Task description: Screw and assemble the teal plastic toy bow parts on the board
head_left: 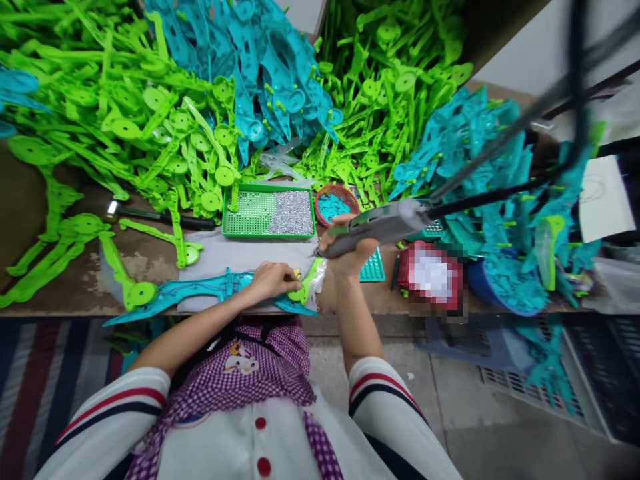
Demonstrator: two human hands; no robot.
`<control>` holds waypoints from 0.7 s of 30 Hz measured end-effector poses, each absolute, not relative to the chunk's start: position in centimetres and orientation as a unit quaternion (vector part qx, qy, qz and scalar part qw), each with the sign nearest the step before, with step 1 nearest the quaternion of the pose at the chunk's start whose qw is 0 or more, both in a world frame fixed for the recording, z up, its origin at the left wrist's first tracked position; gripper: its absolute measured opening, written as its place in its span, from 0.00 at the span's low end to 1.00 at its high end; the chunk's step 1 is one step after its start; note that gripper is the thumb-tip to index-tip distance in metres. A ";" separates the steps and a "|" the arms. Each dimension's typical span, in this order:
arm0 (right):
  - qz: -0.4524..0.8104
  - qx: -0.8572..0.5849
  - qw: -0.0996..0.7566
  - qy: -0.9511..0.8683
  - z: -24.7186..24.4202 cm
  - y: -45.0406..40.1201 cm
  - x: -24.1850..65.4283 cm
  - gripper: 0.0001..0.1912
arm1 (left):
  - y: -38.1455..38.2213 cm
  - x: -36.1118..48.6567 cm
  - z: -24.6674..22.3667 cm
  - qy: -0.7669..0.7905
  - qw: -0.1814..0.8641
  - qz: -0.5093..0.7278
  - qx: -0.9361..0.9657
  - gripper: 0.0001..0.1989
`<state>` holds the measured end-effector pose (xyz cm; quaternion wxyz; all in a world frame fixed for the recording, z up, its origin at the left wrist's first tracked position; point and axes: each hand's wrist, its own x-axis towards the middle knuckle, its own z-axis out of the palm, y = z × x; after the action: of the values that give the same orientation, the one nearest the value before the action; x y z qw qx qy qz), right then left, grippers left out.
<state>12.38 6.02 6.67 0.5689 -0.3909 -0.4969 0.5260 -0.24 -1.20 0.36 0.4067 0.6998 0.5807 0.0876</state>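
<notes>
My right hand (357, 252) is wrapped round a grey electric screwdriver (387, 225), whose tip points left and down near the end of a bright green plastic part (313, 280). My left hand (273, 279) is closed, fingertips on that green part, with something small and yellow beside them. Beneath it lies a long blue plastic piece (200, 288) with thin wires along it, flat on a pale cloth (240, 252). Just beyond stands a green tray (227, 230) of small silvery screws. A red basket (345, 192) next to it contains small blue pieces.
Large heaps of green parts (125, 127) and blue parts (250, 67) rise along the back. On the left lies a hammer (165, 217). To the right are a teal tray (373, 267), a red container (407, 267) and a blue bowl (483, 290). Cables run from the screwdriver to upper right.
</notes>
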 end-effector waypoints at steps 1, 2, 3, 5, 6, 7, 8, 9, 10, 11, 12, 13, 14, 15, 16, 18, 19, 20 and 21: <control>0.524 -0.379 0.565 -0.512 6.9 7.0 10.8 0.43 | -1.2 -0.2 0.4 0.581 0.407 0.088 0.700 0.10; 0.527 -0.369 0.557 -0.525 7.0 8.0 9.1 0.44 | -1.1 -0.3 0.4 0.580 0.407 0.089 0.700 0.10; 0.529 -0.364 0.552 -0.532 6.8 9.1 7.4 0.42 | -1.1 -0.3 0.5 0.578 0.409 0.089 0.700 0.11; 0.530 -0.357 0.546 -0.542 6.1 11.1 4.2 0.38 | -0.9 -0.3 0.7 0.575 0.417 0.083 0.700 0.11; 0.529 -0.353 0.551 -0.541 5.5 11.9 3.0 0.36 | -0.7 -0.3 0.8 0.572 0.421 0.079 0.699 0.12; 0.527 -0.351 0.557 -0.538 4.9 12.5 2.1 0.35 | -0.5 -0.4 0.9 0.570 0.426 0.077 0.698 0.12; 0.524 -0.351 0.564 -0.533 4.2 13.0 1.5 0.34 | -0.3 -0.4 0.9 0.569 0.429 0.077 0.697 0.12; 0.522 -0.354 0.568 -0.529 3.6 13.3 1.2 0.34 | -0.1 -0.4 0.9 0.569 0.430 0.079 0.696 0.12; 0.520 -0.359 0.570 -0.525 3.0 13.6 1.2 0.34 | 0.2 -0.4 0.9 0.571 0.430 0.081 0.695 0.12; 0.519 -0.365 0.570 -0.523 2.5 13.7 1.2 0.34 | 0.4 -0.4 0.9 0.573 0.430 0.083 0.693 0.12; 0.518 -0.369 0.568 -0.522 2.1 13.7 1.3 0.33 | 0.5 -0.3 0.9 0.575 0.431 0.085 0.690 0.12; 0.518 -0.371 0.568 -0.521 1.9 13.7 1.5 0.33 | 0.6 -0.3 0.8 0.576 0.433 0.088 0.688 0.12; 0.518 -0.372 0.567 -0.522 1.7 13.7 1.6 0.32 | 0.7 -0.3 0.7 0.577 0.435 0.090 0.685 0.12; 0.517 -0.373 0.565 -0.524 1.6 13.6 1.6 0.32 | 0.7 -0.3 0.6 0.579 0.436 0.092 0.682 0.11; 0.515 -0.375 0.563 -0.527 1.5 13.6 1.7 0.31 | 0.7 -0.3 0.6 0.581 0.437 0.094 0.680 0.11; 0.512 -0.378 0.557 -0.533 1.5 13.5 1.7 0.32 | 0.6 -0.3 0.5 0.584 0.438 0.094 0.676 0.11; 0.511 -0.380 0.555 -0.535 1.5 13.5 1.7 0.32 | 0.6 -0.3 0.4 0.585 0.440 0.094 0.675 0.11; 0.511 -0.380 0.555 -0.535 1.5 13.6 1.6 0.33 | 0.6 -0.3 0.4 0.584 0.442 0.095 0.674 0.11; 0.511 -0.381 0.557 -0.533 1.5 13.7 1.6 0.33 | 0.6 -0.3 0.4 0.582 0.444 0.097 0.674 0.11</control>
<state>1.61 13.69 1.49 0.5567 -0.3811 -0.5329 0.5107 -0.27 0.61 0.40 0.4444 0.6738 0.5823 0.0968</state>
